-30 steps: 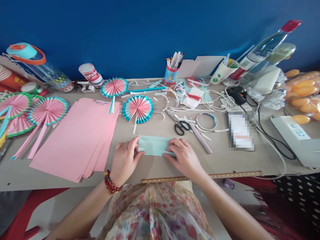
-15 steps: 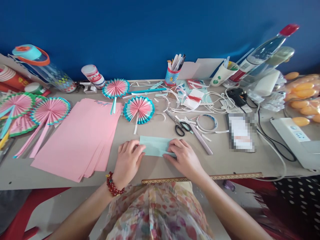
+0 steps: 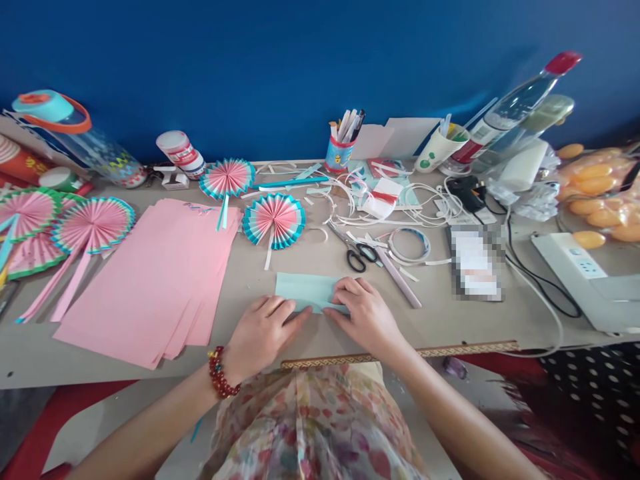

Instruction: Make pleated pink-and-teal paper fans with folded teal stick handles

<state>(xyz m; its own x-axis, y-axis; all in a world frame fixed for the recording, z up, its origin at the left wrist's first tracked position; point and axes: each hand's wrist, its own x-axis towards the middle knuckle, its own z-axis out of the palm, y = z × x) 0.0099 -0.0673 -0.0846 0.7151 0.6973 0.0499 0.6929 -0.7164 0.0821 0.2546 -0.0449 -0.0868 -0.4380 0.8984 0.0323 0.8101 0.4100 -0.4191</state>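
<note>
Your left hand (image 3: 261, 331) and right hand (image 3: 367, 317) press flat on the near edge of a pale green paper strip (image 3: 306, 291) on the table (image 3: 440, 320), with a stack of pink paper (image 3: 150, 280) to the left and scissors (image 3: 354, 249) just beyond.

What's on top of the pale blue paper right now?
Only both hands lie on the pale blue paper: left hand fingertips on its near edge, right hand over its right end. Its far part is bare; the near edge under them is hidden.
</note>
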